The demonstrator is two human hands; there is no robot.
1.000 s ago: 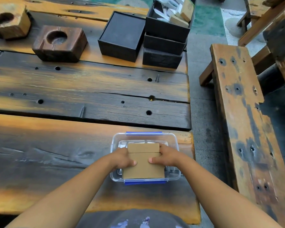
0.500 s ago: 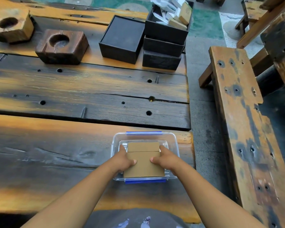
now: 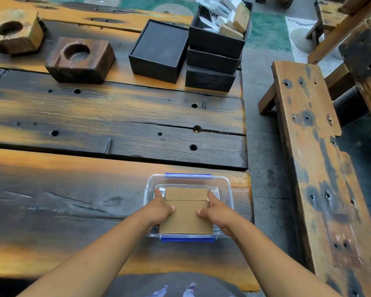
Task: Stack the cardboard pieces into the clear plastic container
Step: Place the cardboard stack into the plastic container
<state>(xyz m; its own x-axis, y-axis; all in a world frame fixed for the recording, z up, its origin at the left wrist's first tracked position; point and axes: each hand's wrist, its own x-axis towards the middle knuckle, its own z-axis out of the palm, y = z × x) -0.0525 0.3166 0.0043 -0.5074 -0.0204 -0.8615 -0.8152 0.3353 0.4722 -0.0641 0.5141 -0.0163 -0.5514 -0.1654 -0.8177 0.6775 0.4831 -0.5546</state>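
Observation:
A clear plastic container (image 3: 224, 185) with blue clips on its near and far rims sits at the near right corner of the wooden table. A brown cardboard piece (image 3: 185, 217) lies inside it, tilted up toward me over the near rim. A smaller cardboard piece (image 3: 186, 194) shows beyond it. My left hand (image 3: 162, 210) grips the big piece's left edge, thumb on top. My right hand (image 3: 216, 211) grips its right edge the same way.
Dark boxes (image 3: 159, 50) stand at the table's far right, one stack (image 3: 214, 54) topped by a box of paper and small cardboard items. Two wooden blocks with round hollows (image 3: 79, 58) sit far left. A wooden bench (image 3: 313, 163) runs along the right.
The cardboard piece and both hands have sunk a little deeper into the container. The camera has tilted slightly, so the far objects sit lower in view.

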